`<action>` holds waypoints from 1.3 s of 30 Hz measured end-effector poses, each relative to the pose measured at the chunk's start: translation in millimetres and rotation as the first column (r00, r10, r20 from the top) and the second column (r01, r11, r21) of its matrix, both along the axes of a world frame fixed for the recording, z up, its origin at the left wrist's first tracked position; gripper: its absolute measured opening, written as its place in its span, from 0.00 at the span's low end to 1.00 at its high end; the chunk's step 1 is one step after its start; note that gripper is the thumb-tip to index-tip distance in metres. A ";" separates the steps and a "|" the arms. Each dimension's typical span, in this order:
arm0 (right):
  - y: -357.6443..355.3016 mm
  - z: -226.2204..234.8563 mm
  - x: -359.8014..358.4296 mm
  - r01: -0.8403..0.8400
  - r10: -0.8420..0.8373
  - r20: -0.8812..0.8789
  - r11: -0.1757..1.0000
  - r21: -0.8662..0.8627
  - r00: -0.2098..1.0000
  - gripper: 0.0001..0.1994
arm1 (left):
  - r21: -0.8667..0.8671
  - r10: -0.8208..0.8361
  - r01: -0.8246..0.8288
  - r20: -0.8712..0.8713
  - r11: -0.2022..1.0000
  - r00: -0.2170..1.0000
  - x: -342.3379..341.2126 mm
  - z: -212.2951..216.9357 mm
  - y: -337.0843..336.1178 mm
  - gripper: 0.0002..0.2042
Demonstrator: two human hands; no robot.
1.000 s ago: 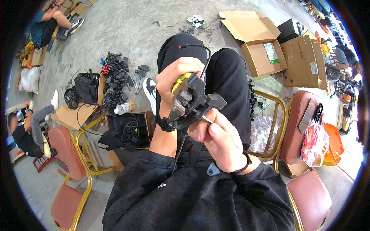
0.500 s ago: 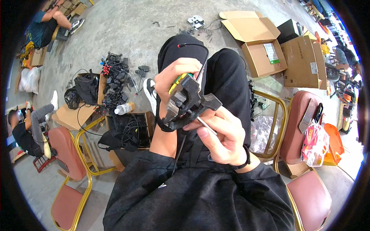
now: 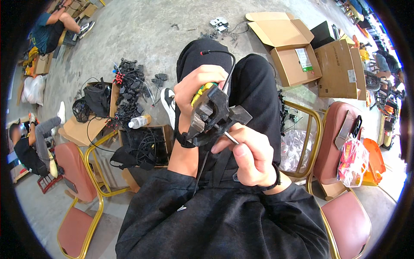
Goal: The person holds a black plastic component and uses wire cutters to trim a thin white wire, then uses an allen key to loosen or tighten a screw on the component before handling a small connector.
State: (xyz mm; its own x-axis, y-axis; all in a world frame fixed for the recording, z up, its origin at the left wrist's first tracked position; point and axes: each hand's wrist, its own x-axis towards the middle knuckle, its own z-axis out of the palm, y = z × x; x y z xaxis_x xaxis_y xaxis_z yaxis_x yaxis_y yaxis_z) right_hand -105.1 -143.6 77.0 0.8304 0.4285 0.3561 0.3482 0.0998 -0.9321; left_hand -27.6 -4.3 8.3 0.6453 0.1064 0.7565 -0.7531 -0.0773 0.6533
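My left hand [image 3: 198,84] is closed around a black clamp-like bracket [image 3: 222,110], held above my lap. A yellow-and-green piece [image 3: 202,91] shows beside its fingers, and I cannot tell what it belongs to. Shiny metal faces show on the bracket's left side. A black cable [image 3: 233,64] with a red tip arches up from behind it; another dark cable hangs below. At the bracket's lower right, a thin metal rod [image 3: 231,138] sticks out, its end at the thumb and bent fingers of my right hand [image 3: 252,151]. The rod's other end is hidden by the bracket.
On the floor at left lie a heap of black cabled parts [image 3: 129,90], a bottle [image 3: 139,121] and a black bag [image 3: 97,97]. Cardboard boxes [image 3: 295,64] stand at far right. Brown chairs [image 3: 75,170] flank me. Other people sit farther off.
The bracket has shifted slightly right and turned, showing more of its metal faces. My right thumb has moved right and down along the rod, leaving more of the rod's end exposed.
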 end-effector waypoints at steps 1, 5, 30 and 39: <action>1.7 0.2 0.4 -0.001 0.001 -0.002 1.000 0.001 1.000 0.09 | 0.009 0.005 -0.005 -0.010 1.000 1.000 -0.3 0.1 0.3 0.05; 3.9 0.5 4.4 0.226 -0.146 0.324 0.948 -0.224 0.935 0.08 | -0.014 0.006 -0.006 0.027 1.000 1.000 1.6 -2.6 -1.1 0.05; 8.8 17.7 -15.4 0.032 0.372 -0.652 0.854 0.519 0.661 0.19 | -0.024 0.032 -0.032 -0.015 0.999 0.999 -1.5 2.1 -3.7 0.07; 8.4 15.0 -14.8 0.051 0.572 -0.612 0.707 0.706 0.546 0.16 | 0.009 0.035 -0.035 -0.003 0.999 0.999 0.7 0.4 0.4 0.07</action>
State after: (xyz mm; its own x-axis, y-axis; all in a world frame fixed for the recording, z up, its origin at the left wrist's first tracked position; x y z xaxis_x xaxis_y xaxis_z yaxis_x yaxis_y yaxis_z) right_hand -119.8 -135.3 92.0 0.7731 0.6294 -0.0786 -0.5840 0.6579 -0.4755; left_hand -27.0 -3.9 8.7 0.6436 0.1219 0.7556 -0.7479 -0.1093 0.6547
